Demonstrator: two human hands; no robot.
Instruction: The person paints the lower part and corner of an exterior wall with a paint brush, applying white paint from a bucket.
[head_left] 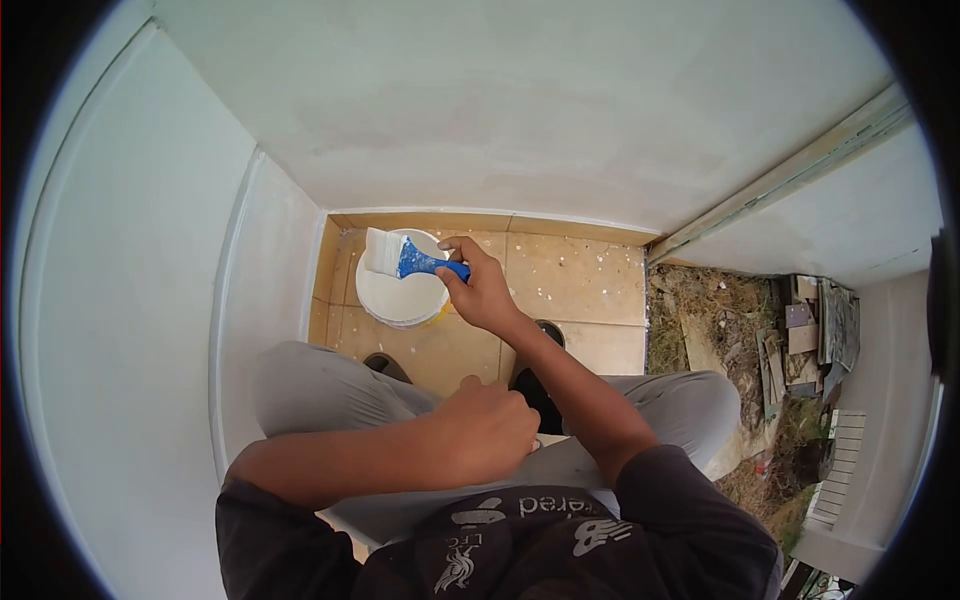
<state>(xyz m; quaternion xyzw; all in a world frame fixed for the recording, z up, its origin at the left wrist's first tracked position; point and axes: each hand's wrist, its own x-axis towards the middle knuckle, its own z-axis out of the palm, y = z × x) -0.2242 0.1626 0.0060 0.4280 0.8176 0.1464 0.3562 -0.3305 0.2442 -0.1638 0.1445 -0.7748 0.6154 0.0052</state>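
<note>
My right hand (pixel 478 283) grips a paintbrush (pixel 425 262) by its blue, paint-spotted handle. The wide bristles, coated in white paint, are over a round white bucket (pixel 400 300) of white paint. The bucket stands on the tiled floor in the corner, in front of my feet. My left hand (pixel 488 425) is curled into a fist above my lap, and its forearm lies across my thighs. Nothing shows in that fist.
Pale walls (pixel 520 110) rise ahead and at left, above a tan tile skirting. White drops spot the tiles (pixel 580 285). At right, beyond the floor's edge, lie dry grass (pixel 720 310) and stacked boards (pixel 800 330). My shoes (pixel 387 368) are close behind the bucket.
</note>
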